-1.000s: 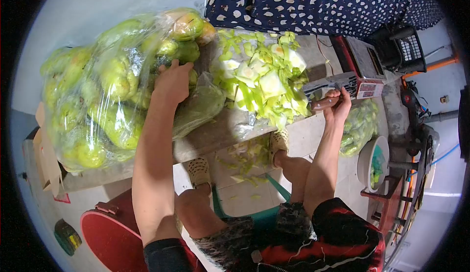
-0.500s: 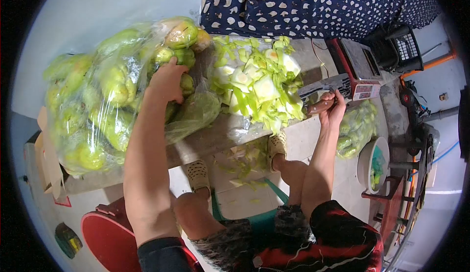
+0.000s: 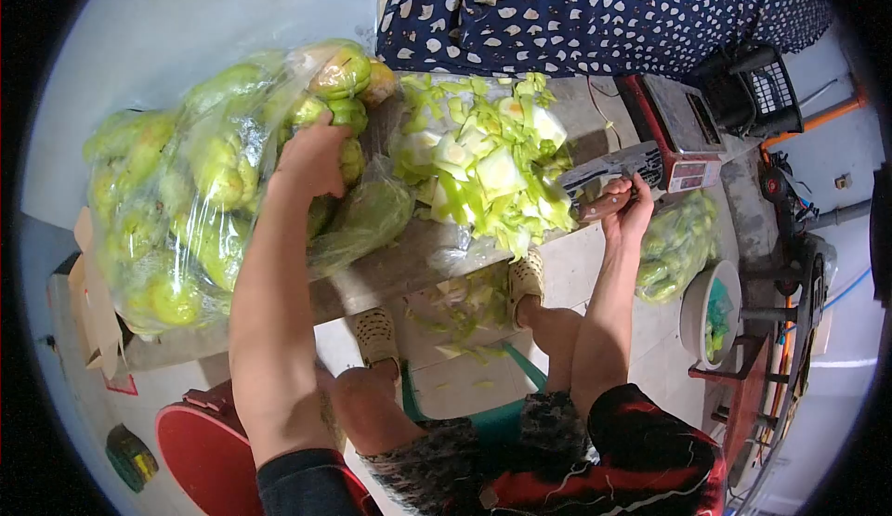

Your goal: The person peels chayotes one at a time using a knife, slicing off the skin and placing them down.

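Observation:
On the left, my left hand [image 3: 314, 156] reaches into the mouth of a clear plastic bag [image 3: 209, 237] full of large, ridged green fruit. Its fingers curl over a green fruit [image 3: 351, 161] and are partly hidden among the others. My right hand [image 3: 627, 208] is closed around the brown wooden handle of a cleaver [image 3: 609, 170]. The broad blade has dark marks and lies over the bench's right part, beside a heap of green peelings and pale cut pieces [image 3: 497, 168].
A red weighing scale [image 3: 688, 149] stands right of the blade, near a black basket [image 3: 767, 89]. A second bag of green produce [image 3: 678, 247] and a white bucket [image 3: 695, 316] stand at right. Peelings litter the floor under the bench [image 3: 358, 279]. A red tub [image 3: 200, 442] is lower left.
My left hand has shifted slightly left and down at the bag's mouth. The cleaver has moved a little to the left with my right hand.

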Demonstrator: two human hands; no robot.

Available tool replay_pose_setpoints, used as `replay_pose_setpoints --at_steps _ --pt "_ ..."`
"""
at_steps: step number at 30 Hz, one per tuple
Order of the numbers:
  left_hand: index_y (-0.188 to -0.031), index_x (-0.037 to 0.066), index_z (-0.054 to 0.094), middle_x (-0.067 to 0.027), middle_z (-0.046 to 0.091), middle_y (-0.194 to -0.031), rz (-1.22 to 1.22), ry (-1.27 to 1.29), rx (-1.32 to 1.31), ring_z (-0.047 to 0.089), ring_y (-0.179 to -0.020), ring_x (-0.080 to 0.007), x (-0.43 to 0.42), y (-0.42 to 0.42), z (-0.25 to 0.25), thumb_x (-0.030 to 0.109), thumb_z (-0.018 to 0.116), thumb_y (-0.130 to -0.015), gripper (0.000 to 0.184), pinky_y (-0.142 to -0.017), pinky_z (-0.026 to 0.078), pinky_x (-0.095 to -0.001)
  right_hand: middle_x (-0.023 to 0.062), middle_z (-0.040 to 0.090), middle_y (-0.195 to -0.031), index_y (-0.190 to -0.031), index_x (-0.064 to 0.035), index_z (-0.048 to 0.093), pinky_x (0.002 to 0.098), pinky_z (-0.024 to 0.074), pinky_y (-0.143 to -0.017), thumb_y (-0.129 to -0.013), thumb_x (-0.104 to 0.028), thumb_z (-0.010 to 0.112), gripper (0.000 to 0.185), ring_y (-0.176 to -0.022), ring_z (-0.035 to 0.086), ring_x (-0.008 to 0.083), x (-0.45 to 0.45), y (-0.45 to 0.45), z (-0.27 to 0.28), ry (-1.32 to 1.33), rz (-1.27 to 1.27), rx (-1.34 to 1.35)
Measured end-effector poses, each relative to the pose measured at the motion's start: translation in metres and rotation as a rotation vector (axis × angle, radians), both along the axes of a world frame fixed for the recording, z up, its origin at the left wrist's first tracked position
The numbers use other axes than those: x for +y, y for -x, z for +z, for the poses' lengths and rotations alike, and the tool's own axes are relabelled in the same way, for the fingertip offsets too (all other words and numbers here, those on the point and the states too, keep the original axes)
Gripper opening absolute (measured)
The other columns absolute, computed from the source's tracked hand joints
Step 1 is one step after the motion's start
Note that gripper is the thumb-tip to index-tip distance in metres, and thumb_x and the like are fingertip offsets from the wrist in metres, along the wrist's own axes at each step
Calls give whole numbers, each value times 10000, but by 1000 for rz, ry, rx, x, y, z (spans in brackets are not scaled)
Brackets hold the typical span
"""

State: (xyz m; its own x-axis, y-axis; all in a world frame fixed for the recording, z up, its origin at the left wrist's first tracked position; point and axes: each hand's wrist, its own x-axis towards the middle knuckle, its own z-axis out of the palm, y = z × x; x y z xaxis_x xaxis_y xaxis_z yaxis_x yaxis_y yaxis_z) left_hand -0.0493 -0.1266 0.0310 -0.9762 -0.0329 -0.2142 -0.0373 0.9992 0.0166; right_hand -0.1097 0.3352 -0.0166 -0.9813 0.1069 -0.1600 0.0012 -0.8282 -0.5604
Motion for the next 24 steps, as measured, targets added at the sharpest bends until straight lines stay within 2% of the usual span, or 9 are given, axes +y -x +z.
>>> replay_pose_setpoints --at_steps 5,9,11,13,15,18,21,23,24 --pt "-1205 32 607 -157 640 -1134 239 -654 188 633 -1025 -302 -3 9 11 203 828 -565 698 -887 511 -372 33 480 -707 -804 -49 484 291 464 -614 -926 -110 536 146 -640 474 149 -1 1 0 9 -12 3" --pt "-1218 27 595 -128 656 -1109 307 -1015 250 632 -1045 -270 9 7 26 172 818 -574 697 -864 519 -381 36 476 -701 -803 -51 479 295 461 -616 -926 -112 530 147 -644 470 151 -6 -1 -1 -73 4 30" --pt "-1305 25 513 -121 637 -1138 233 -1651 559 626 -1061 -267 32 -12 39 186 775 -656 717 -848 533 -399 40 472 -683 -821 -41 485 302 452 -558 -920 -98 534 125 -611 473 152 -19 -9 11 -98 -12 18" --pt "-1376 44 416 -142 593 -1215 419 -2361 423 625 -1058 -299 55 -24 1 208 712 -744 716 -828 546 -435 43 473 -667 -845 -27 487 310 426 -482 -913 -81 546 106 -557 476 151 -42 -22 28 -486 -63 56" --pt "-1397 60 374 -184 542 -1261 159 -2802 89 617 -1069 -309 105 -44 -14 246 664 -794 694 -811 552 -473 35 507 -642 -889 -19 498 280 396 -416 -900 -41 582 88 -472 487 134 -73 -36 43 -767 -159 152" --pt "-1363 71 411 -189 548 -1228 333 -2795 -149 606 -1082 -305 134 -62 -33 203 703 -757 686 -793 550 -505 19 564 -631 -888 -14 535 265 393 -432 -881 -3 607 74 -486 497 92 -100 -58 56 -1178 -190 365" --pt "-1312 27 444 -157 608 -1127 411 -2479 41 626 -999 -283 145 -59 -45 256 790 -703 736 -837 537 -441 44 606 -678 -931 -15 557 287 469 -514 -793 -54 682 192 -538 573 133 -104 -80 60 -1794 -278 568" --pt "-1317 66 435 -129 589 -1154 220 -1961 412 635 -988 -273 137 -54 -53 144 850 -612 822 -875 526 -403 32 559 -640 -850 -21 526 242 402 -490 -798 12 658 146 -501 477 81 -123 -89 55 -1772 -323 803" --pt "-1295 43 445 -142 611 -1135 223 -1855 522 646 -976 -290 137 -54 -50 181 883 -566 861 -893 509 -372 82 598 -673 -868 -22 534 258 437 -504 -752 34 674 191 -514 545 141 -127 -91 52 -1858 -283 892"
